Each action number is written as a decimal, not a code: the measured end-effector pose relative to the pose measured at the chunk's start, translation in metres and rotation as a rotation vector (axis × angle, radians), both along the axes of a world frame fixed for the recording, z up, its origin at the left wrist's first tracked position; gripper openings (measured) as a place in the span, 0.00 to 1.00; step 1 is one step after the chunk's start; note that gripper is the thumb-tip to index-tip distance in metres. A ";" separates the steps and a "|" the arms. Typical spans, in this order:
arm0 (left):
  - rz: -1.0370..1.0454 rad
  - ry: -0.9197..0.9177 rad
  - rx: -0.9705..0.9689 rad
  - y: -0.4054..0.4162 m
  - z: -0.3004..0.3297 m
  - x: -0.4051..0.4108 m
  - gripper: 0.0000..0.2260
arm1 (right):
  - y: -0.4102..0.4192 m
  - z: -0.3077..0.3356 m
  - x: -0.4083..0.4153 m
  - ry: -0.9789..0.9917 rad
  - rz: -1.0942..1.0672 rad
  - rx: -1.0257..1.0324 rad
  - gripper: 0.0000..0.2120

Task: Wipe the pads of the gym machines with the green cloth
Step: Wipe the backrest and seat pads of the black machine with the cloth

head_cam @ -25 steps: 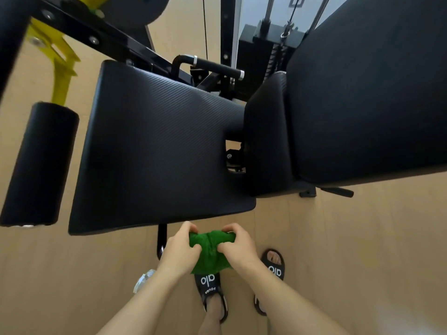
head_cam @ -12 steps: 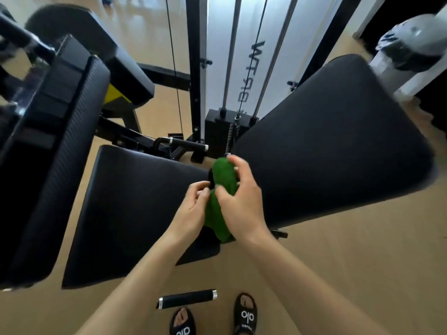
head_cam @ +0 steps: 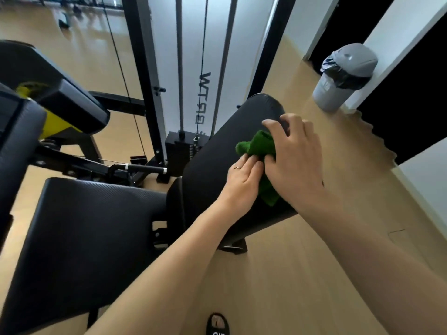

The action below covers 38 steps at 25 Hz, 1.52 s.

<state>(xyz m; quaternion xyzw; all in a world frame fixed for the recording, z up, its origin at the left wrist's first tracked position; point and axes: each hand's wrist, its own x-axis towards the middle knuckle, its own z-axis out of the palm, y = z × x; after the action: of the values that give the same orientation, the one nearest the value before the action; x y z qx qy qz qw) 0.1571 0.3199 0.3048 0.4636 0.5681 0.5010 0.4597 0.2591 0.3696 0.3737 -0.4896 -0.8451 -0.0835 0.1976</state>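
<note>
Head view: floor [head_cam: 302, 274], then the seat pad [head_cam: 79, 238] and tilted back pad [head_cam: 212, 170] of a black machine, a grey bin [head_cam: 343, 78] near the wall. Over the back pad, right hand [head_cam: 294, 160] and left hand [head_cam: 242, 184] both grip the bunched cloth [head_cam: 258, 146] between them.

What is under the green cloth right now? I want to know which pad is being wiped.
The green cloth lies against the tilted back pad, bunched between the left hand and right hand. The pad surface beneath the cloth and hands is covered.
</note>
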 end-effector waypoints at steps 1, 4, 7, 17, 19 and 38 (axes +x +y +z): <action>0.019 0.087 0.010 0.007 -0.003 0.003 0.18 | 0.013 0.000 0.012 -0.010 -0.010 -0.060 0.29; 0.085 0.373 -0.016 0.024 0.001 -0.005 0.20 | 0.051 0.003 0.033 0.433 0.032 -0.703 0.34; 0.105 0.581 -0.003 0.039 0.016 -0.018 0.20 | 0.073 -0.006 0.031 0.735 0.051 -0.921 0.32; 0.117 0.391 -0.077 0.059 0.028 0.043 0.25 | 0.101 -0.018 0.018 1.123 0.005 -1.045 0.33; 0.118 0.376 -0.100 0.087 0.033 0.027 0.25 | 0.101 -0.020 0.016 1.119 0.011 -1.026 0.33; 0.231 0.449 0.088 0.042 0.030 0.070 0.22 | 0.077 0.002 0.038 1.342 0.027 -1.049 0.22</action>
<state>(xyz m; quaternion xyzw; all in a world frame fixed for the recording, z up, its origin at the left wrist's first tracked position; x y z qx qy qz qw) 0.2269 0.3615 0.3343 0.5150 0.6826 0.4590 0.2412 0.2971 0.4464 0.3760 -0.4534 -0.4840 0.6292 0.4053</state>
